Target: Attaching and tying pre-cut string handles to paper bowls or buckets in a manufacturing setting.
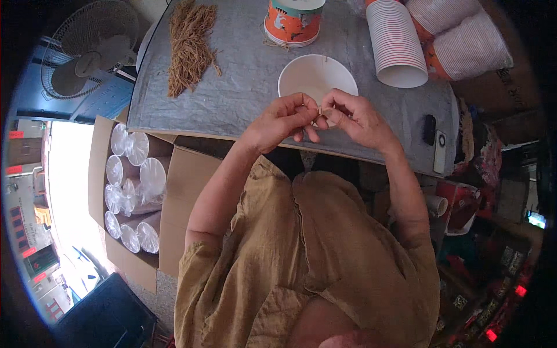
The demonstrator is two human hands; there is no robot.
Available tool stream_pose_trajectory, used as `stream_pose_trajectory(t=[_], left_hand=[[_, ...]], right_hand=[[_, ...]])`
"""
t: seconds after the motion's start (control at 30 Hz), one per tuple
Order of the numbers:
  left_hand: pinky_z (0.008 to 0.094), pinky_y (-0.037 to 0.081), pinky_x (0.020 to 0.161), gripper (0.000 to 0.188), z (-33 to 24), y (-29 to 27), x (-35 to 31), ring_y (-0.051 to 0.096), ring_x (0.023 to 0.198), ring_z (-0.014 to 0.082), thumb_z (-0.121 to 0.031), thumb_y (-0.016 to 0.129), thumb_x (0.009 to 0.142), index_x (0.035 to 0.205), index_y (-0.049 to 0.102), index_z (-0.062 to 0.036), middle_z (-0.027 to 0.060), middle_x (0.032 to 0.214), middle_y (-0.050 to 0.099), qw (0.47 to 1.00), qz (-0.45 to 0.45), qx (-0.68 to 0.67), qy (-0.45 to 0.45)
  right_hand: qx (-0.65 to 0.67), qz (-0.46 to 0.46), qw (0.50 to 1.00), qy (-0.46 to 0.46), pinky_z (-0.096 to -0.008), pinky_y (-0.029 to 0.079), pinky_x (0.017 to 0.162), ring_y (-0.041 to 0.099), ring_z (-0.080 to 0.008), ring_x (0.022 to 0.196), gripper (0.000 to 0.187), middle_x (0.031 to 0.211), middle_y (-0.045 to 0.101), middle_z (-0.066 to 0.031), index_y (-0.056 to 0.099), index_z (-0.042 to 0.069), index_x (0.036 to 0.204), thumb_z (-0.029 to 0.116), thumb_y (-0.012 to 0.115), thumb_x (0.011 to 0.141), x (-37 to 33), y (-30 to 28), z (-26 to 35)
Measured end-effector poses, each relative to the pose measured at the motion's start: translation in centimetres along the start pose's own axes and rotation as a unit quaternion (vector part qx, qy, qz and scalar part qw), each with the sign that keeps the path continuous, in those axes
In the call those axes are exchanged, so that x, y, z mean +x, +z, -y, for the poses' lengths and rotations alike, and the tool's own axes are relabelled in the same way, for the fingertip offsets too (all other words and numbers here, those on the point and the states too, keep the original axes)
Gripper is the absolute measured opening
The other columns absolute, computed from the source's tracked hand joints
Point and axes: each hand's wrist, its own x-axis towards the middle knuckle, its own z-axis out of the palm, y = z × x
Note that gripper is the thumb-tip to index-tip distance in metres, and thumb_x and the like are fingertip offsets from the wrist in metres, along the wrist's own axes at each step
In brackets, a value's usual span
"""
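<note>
My left hand (284,120) and my right hand (364,123) meet over the near rim of a white paper bucket (316,68). Both are closed, thumbs and forefingers pinched close together. Between the fingertips is something small and pale that I cannot make out. The bucket's open mouth faces up, and a short bit of brown cord shows at its far rim. Beyond it stands an orange patterned paper bucket (293,26), with some cord at its base. A bundle of brown cords (191,49) lies at the table's far left.
Nested white buckets (397,43) lie on the grey-covered table (243,75), with plastic-wrapped stacks (473,49) beside them at far right. A black object (429,129) and a pale remote-like device (440,149) sit near the right edge. Left are a carton (188,194) of bagged cups and a fan (90,61).
</note>
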Motion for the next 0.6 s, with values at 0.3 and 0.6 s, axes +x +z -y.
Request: stream_pose_trajectory(t=[0.3, 0.6], left_hand=[[0.0201, 0.048, 0.060, 0.028, 0.4, 0.0, -0.2, 0.065, 0.072, 0.0075, -0.024, 0.054, 0.105, 0.123, 0.060, -0.0039, 0.0031, 0.099, 0.071, 0.998, 0.003, 0.065, 0.001], [0.0213, 0.053, 0.062, 0.026, 0.9, 0.0, 0.3, 0.068, 0.073, 0.0083, -0.024, 0.055, 0.105, 0.115, 0.066, -0.0029, 0.0037, 0.096, 0.070, 0.996, 0.012, 0.090, 0.014]], right_hand=[[-0.028, -0.062, 0.998, 0.003, -0.0223, 0.043, 0.065, 0.050, -0.0042, 0.074, 0.009, 0.083, 0.056, 0.0021, 0.060, 0.003, 0.099, 0.011, 0.058, 0.098, -0.9, -0.1, -0.3], [0.071, -0.056, 0.995, 0.042, -0.0219, 0.044, 0.062, 0.050, -0.0054, 0.067, 0.015, 0.086, 0.060, -0.0011, 0.058, 0.002, 0.097, 0.014, 0.050, 0.101, -1.5, 0.0, -0.3]])
